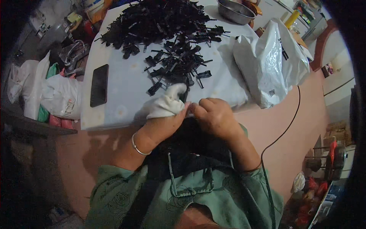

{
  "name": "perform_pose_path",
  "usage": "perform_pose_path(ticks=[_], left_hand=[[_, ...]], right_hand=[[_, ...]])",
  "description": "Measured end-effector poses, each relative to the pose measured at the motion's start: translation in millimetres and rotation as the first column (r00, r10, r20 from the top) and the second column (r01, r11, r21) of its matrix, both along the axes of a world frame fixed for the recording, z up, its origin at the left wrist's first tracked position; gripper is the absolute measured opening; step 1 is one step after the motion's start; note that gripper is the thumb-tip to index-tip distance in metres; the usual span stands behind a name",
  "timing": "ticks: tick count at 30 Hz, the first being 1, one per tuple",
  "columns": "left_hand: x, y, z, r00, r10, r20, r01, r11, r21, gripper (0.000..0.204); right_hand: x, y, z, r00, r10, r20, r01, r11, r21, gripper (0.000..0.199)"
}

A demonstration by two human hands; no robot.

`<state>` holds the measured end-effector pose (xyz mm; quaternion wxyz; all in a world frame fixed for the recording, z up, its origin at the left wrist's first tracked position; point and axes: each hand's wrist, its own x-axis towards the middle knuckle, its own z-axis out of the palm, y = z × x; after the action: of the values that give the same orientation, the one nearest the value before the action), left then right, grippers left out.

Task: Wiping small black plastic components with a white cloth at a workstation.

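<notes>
My left hand (167, 107), in a white cloth glove with the thumb bare, is closed around a small black plastic part (183, 96) at the table's near edge. Beside it, my right hand (214, 115) is bare, with its fingers curled in a pinch close to the left thumb. Whatever the right fingertips hold is too small or hidden to make out. Just beyond my hands lies a loose spread of black plastic parts (177, 63) with thin prongs. It runs back into a large heap of such parts (152, 23).
A black smartphone (99, 85) lies left on the white-covered table (126, 91). At the right edge stands a white plastic bag (263, 63); a metal bowl (236, 12) sits at the back right. A black cable (284, 131) hangs at right. Bags fill a left-hand shelf (57, 129).
</notes>
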<state>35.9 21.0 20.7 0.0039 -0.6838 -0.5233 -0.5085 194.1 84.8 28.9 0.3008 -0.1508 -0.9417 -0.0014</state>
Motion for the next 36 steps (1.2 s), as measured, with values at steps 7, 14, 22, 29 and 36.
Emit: perform_pose_path(ticks=[7,14,22,29,36], left_hand=[[-4,-17,3,0.682,-0.018,0.731,0.483,0.761,-0.432,0.022],[-2,-18,-2,0.793,-0.024,0.609,0.363,0.821,-0.441,0.023],[-2,-17,-11,0.987,-0.061,0.151,0.105,0.947,-0.304,0.026],[5,-26,-11,0.959,0.018,0.284,0.077,0.944,-0.32,0.015],[-14,-19,-19,0.736,0.055,0.675,0.285,0.879,-0.382,0.024]], right_hand=[[-13,-9,-23,0.952,-0.134,-0.276,-0.066,0.79,-0.61,0.011],[-17,-14,-24,0.944,-0.135,-0.3,-0.206,0.468,-0.86,0.02],[-23,-20,-35,0.961,-0.134,-0.24,-0.174,0.378,-0.909,0.025],[-25,-29,-38,0.938,-0.19,-0.288,-0.209,0.354,-0.912,0.024],[-11,-11,-33,0.998,-0.002,-0.069,-0.063,0.37,-0.927,0.015]])
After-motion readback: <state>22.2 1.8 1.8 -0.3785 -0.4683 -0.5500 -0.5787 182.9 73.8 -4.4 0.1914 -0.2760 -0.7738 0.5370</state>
